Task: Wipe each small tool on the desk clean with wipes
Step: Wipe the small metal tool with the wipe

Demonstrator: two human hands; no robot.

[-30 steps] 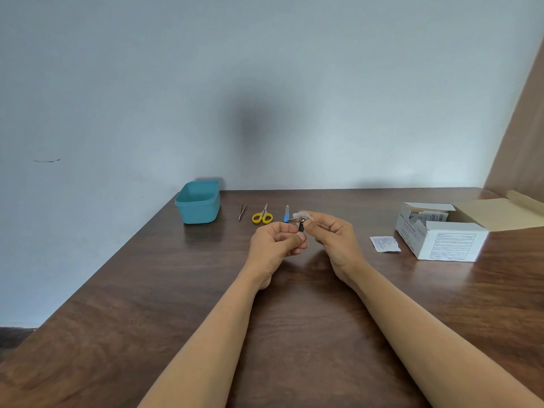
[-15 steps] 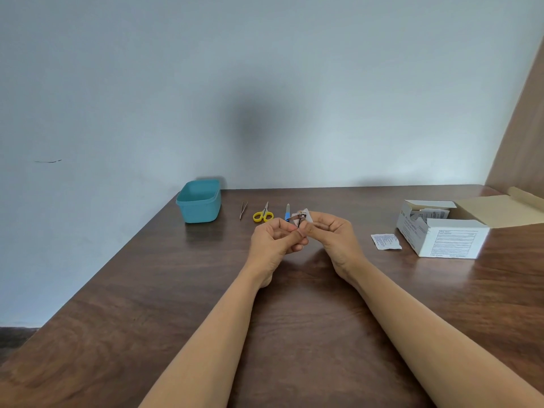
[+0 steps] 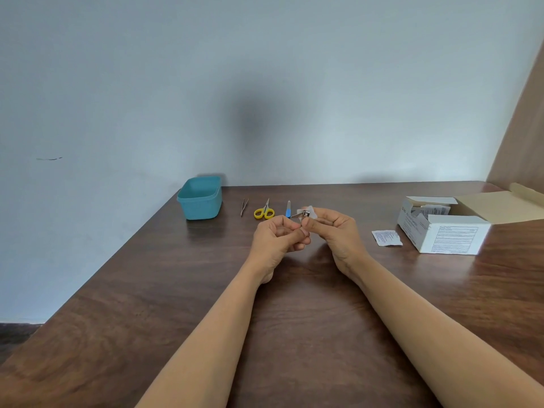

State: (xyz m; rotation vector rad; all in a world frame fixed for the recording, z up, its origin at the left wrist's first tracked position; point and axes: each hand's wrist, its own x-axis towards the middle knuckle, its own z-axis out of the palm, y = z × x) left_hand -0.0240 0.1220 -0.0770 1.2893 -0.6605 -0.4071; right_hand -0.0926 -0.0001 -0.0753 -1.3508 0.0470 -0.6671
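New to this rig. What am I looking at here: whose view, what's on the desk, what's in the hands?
No machine here: a person works with bare hands, filmed by one wide-angle camera on their head, looking forward and down.

The left hand and right hand meet above the wooden desk. Between the fingertips is a small metal tool, apparently a nail clipper, with a white wipe pressed against it. Which hand grips which is too small to tell.

Lying behind the hands: tweezers, yellow-handled scissors and a blue-handled nail file. Far left stands a teal tub. On the right sits an open box of wipe sachets, with one sachet lying beside it.
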